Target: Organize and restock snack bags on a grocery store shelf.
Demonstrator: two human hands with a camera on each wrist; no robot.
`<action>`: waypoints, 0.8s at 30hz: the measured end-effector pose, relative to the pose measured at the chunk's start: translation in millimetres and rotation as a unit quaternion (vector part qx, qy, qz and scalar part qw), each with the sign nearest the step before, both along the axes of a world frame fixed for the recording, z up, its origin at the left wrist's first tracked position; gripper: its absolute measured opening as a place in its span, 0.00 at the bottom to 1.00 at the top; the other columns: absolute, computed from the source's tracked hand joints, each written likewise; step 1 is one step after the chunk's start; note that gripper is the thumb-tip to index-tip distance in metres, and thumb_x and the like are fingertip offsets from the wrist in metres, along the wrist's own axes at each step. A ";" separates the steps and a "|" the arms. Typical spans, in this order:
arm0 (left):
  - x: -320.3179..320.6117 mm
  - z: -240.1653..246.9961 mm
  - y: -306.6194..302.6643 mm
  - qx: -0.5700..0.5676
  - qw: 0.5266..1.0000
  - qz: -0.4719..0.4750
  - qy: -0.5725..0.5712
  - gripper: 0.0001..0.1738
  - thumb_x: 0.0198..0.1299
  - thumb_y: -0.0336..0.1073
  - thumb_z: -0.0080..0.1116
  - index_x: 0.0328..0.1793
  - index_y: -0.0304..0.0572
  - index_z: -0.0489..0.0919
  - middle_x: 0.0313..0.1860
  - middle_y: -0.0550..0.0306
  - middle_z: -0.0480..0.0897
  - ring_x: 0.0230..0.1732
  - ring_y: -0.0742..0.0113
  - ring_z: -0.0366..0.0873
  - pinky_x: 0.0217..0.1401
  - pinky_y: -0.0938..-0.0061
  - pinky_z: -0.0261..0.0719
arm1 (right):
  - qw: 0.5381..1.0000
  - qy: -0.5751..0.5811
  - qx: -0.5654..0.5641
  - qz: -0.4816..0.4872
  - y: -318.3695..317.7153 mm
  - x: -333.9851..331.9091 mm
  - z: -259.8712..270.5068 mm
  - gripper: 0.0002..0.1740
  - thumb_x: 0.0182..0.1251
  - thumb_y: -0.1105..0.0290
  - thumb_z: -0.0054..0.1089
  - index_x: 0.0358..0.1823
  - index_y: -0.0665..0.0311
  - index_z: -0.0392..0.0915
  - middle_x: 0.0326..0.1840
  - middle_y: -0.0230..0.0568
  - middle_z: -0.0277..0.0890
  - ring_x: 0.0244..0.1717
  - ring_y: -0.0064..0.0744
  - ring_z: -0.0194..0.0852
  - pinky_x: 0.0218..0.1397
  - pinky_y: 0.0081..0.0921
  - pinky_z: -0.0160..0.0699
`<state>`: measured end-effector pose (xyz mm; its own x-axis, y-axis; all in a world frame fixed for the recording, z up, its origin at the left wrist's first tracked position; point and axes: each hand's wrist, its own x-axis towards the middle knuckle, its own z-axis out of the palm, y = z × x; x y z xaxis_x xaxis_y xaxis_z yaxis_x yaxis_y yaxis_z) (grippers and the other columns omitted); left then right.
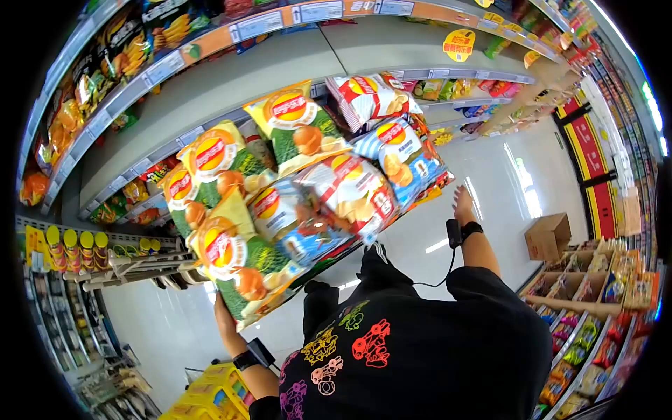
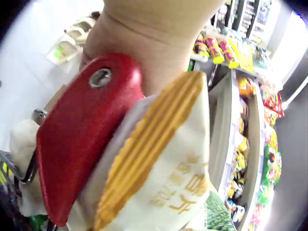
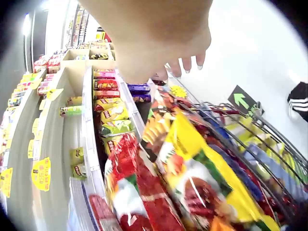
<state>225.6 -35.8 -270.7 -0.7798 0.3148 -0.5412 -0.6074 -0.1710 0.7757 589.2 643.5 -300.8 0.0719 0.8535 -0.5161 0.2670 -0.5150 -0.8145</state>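
Potato chip bags fill a wire shopping cart [image 3: 270,140]. On top are yellow-green bags [image 1: 241,262], a red-and-white bag [image 1: 353,192] and a blue-striped bag [image 1: 402,161]. My left hand [image 1: 224,318] is at the heap's near left corner, its fingers hidden under a yellow-green bag. In the left wrist view, that wrist passes behind a red plastic cart part [image 2: 86,134] and a bag's crimped orange edge [image 2: 154,149]; what the fingers hold I cannot tell. My right hand [image 1: 463,204] is off the heap's right end, fingers loosely extended, with nothing in them.
Snack shelves [image 1: 231,77] curve along the far side. A cardboard box [image 1: 548,236] stands on the floor at right, near stocked snack bins [image 1: 577,287]. To the left are a rack [image 1: 140,269] and yellow-lidded canisters [image 1: 70,241]. A yellow crate [image 1: 210,395] stands behind my left arm.
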 end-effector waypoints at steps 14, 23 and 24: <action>103.7 18.3 70.9 0.133 0.935 0.329 0.022 0.39 0.54 0.69 0.41 0.65 0.55 0.68 0.66 0.58 0.68 0.64 0.55 0.66 0.62 0.46 0.63 | 0.875 0.016 -0.177 0.451 141.7 -92.9 33.3 0.44 0.64 0.31 0.29 0.69 0.59 0.59 0.70 0.36 0.58 0.65 0.37 0.58 0.67 0.42 0.49; 93.8 20.1 104.2 0.149 0.905 0.394 0.062 0.36 0.61 0.65 0.36 0.65 0.49 0.68 0.61 0.56 0.72 0.58 0.52 0.70 0.61 0.50 0.69 | 0.864 0.060 -0.168 0.470 143.8 -99.9 28.3 0.45 0.65 0.35 0.38 0.65 0.71 0.61 0.66 0.45 0.63 0.59 0.35 0.65 0.63 0.30 0.62; 93.7 22.8 106.1 0.150 0.900 0.404 0.063 0.36 0.61 0.65 0.36 0.64 0.49 0.68 0.60 0.56 0.72 0.58 0.53 0.71 0.60 0.50 0.69 | 0.862 0.059 -0.169 0.473 143.6 -101.4 28.1 0.45 0.65 0.35 0.38 0.65 0.71 0.61 0.66 0.45 0.64 0.59 0.35 0.65 0.63 0.30 0.62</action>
<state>319.4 70.3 -247.9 -0.8691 -0.2653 -0.4176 -0.1015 -0.7305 0.6753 487.8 787.1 -272.7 -0.6440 0.2999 -0.7038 0.6244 -0.3254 -0.7101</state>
